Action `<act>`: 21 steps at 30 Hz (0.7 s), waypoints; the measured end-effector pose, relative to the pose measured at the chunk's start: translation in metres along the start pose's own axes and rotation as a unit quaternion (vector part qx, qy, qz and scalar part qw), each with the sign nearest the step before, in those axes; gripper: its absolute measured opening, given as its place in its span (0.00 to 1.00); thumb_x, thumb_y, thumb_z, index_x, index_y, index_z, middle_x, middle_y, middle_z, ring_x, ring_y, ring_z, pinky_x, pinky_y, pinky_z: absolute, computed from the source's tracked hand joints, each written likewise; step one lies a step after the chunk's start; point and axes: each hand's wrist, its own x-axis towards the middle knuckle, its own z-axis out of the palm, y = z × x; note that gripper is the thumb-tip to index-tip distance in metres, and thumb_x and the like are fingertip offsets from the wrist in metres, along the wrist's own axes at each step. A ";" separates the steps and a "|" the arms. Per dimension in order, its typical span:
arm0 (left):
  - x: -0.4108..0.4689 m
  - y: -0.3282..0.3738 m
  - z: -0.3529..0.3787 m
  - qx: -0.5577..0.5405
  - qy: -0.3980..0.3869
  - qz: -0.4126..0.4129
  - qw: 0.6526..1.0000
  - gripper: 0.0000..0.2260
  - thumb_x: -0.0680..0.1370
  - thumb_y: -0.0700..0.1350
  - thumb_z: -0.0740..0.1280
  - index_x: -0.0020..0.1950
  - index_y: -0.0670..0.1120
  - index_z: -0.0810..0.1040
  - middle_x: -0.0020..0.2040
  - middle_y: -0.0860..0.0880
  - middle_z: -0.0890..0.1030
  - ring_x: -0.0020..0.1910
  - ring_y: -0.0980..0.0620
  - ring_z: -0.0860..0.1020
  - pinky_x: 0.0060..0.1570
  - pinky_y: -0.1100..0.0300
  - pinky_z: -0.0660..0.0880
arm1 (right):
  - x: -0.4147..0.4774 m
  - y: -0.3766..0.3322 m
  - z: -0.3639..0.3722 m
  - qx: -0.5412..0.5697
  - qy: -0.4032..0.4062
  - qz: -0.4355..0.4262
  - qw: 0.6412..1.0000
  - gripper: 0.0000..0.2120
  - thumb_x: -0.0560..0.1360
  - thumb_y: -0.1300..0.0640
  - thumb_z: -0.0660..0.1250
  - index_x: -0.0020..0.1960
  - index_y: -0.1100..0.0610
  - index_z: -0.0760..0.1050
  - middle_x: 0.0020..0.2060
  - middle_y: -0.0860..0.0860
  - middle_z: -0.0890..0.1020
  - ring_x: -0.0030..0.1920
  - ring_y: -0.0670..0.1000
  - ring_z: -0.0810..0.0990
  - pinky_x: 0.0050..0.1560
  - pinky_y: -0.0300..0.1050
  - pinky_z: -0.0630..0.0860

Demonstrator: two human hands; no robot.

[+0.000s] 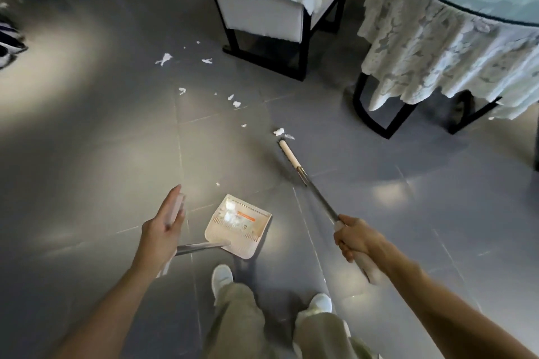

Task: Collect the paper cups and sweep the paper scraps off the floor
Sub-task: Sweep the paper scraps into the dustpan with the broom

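Where the person stands: a grey tiled floor (87, 169), shiny with spots of light, lies under both hands.
Table: a round table (437, 46) with a glass top and a white lace cloth is far ahead of the right fingers, off to their right.
Chair: a white padded chair (271, 0) with black legs is far ahead of the left fingers.
Broom: on the long broom (318, 198), a metal stick runs from the right fingers forward and to the left, down to a cream head at the floor.
Dustpan: the cream dustpan (239, 226) is just right of the left fingers, near the left shoe (222, 277). It has some white bits inside.
Right hand: the right hand (354, 239) has its fingers curled tight round the broom's white grip.
Left hand: the left hand (163, 227) has its fingers almost straight. The thumb pins the dustpan's white grip against them.
Paper scraps: the small white paper scraps (279, 131) are on the floor. Two lie just past the broom head, well ahead of the right fingers. More are spread out toward the chair, well ahead of the left fingers.
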 end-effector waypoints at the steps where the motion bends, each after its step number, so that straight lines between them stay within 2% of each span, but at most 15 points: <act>1: 0.002 -0.012 -0.010 0.004 0.008 -0.008 1.000 0.20 0.80 0.50 0.60 0.72 0.62 0.64 0.52 0.41 0.81 0.35 0.46 0.75 0.41 0.62 0.70 | 0.005 -0.006 0.016 -0.012 -0.002 0.000 1.000 0.25 0.74 0.69 0.58 0.70 0.57 0.65 0.31 0.56 0.73 0.20 0.48 0.69 0.22 0.39 0.69; 2: 0.006 -0.023 -0.020 0.000 0.016 -0.017 1.000 0.20 0.80 0.48 0.60 0.72 0.59 0.64 0.56 0.42 0.80 0.39 0.48 0.76 0.45 0.59 0.70 | 0.010 -0.014 0.033 -0.023 -0.002 -0.002 1.000 0.24 0.74 0.69 0.58 0.69 0.58 0.66 0.32 0.57 0.74 0.20 0.49 0.70 0.22 0.39 0.70; 4: 0.016 -0.044 -0.041 -0.017 0.027 -0.035 0.999 0.21 0.81 0.46 0.60 0.73 0.56 0.64 0.63 0.49 0.76 0.52 0.50 0.76 0.53 0.57 0.70 | 0.017 -0.033 0.070 -0.044 -0.006 -0.007 0.999 0.24 0.73 0.68 0.59 0.69 0.59 0.67 0.33 0.57 0.74 0.21 0.49 0.71 0.23 0.39 0.71; 6: 0.033 -0.065 -0.061 -0.023 0.032 -0.051 0.998 0.20 0.81 0.46 0.60 0.73 0.56 0.64 0.61 0.55 0.73 0.57 0.50 0.75 0.55 0.56 0.70 | 0.025 -0.057 0.108 -0.052 -0.010 -0.013 0.998 0.24 0.73 0.69 0.58 0.69 0.60 0.66 0.32 0.57 0.74 0.21 0.49 0.71 0.23 0.40 0.71; 8: 0.053 -0.087 -0.080 -0.017 0.025 -0.060 0.998 0.21 0.81 0.45 0.60 0.73 0.55 0.64 0.59 0.55 0.72 0.59 0.48 0.74 0.55 0.58 0.68 | 0.034 -0.083 0.146 -0.067 -0.008 -0.016 0.998 0.26 0.74 0.69 0.58 0.71 0.58 0.64 0.33 0.58 0.75 0.23 0.50 0.72 0.25 0.41 0.73; 11: 0.084 -0.112 -0.105 -0.032 0.002 -0.075 0.997 0.21 0.81 0.45 0.59 0.74 0.57 0.62 0.67 0.52 0.71 0.67 0.44 0.70 0.58 0.60 0.65 | 0.051 -0.123 0.194 -0.096 -0.015 -0.016 0.995 0.27 0.75 0.67 0.58 0.73 0.56 0.61 0.35 0.57 0.76 0.25 0.50 0.73 0.25 0.40 0.73; 14: 0.127 -0.129 -0.130 -0.023 -0.013 -0.084 0.996 0.22 0.82 0.45 0.58 0.74 0.58 0.60 0.69 0.46 0.71 0.66 0.40 0.71 0.61 0.54 0.67 | 0.063 -0.159 0.234 -0.147 -0.031 -0.026 0.988 0.23 0.76 0.66 0.58 0.71 0.57 0.64 0.34 0.54 0.75 0.24 0.47 0.74 0.26 0.36 0.73; 16: 0.153 -0.138 -0.143 -0.020 -0.027 -0.087 0.996 0.22 0.82 0.46 0.58 0.74 0.60 0.59 0.67 0.44 0.72 0.61 0.39 0.74 0.62 0.49 0.69 | 0.065 -0.175 0.260 -0.181 -0.047 -0.047 0.981 0.17 0.76 0.63 0.61 0.64 0.59 0.69 0.36 0.52 0.76 0.31 0.47 0.75 0.38 0.36 0.78; 18: 0.171 -0.145 -0.149 -0.023 -0.034 -0.082 0.996 0.22 0.82 0.46 0.58 0.74 0.61 0.60 0.63 0.43 0.75 0.56 0.39 0.76 0.60 0.49 0.69 | 0.062 -0.179 0.283 -0.198 -0.076 -0.048 0.976 0.10 0.76 0.59 0.63 0.57 0.56 0.73 0.41 0.52 0.78 0.40 0.50 0.78 0.51 0.42 0.79; 19: 0.176 -0.148 -0.151 -0.023 -0.034 -0.082 0.996 0.22 0.82 0.45 0.58 0.73 0.61 0.61 0.58 0.42 0.77 0.54 0.38 0.76 0.59 0.49 0.70 | 0.059 -0.179 0.293 -0.196 -0.099 -0.046 0.974 0.05 0.76 0.58 0.63 0.52 0.53 0.73 0.41 0.51 0.78 0.41 0.49 0.78 0.51 0.40 0.79; 21: 0.185 -0.149 -0.152 -0.033 -0.035 -0.077 0.996 0.22 0.81 0.44 0.59 0.73 0.62 0.62 0.47 0.40 0.78 0.49 0.36 0.76 0.53 0.50 0.71 | 0.053 -0.183 0.301 -0.182 -0.150 -0.036 0.971 0.06 0.76 0.61 0.61 0.45 0.50 0.71 0.37 0.46 0.72 0.34 0.43 0.75 0.37 0.29 0.75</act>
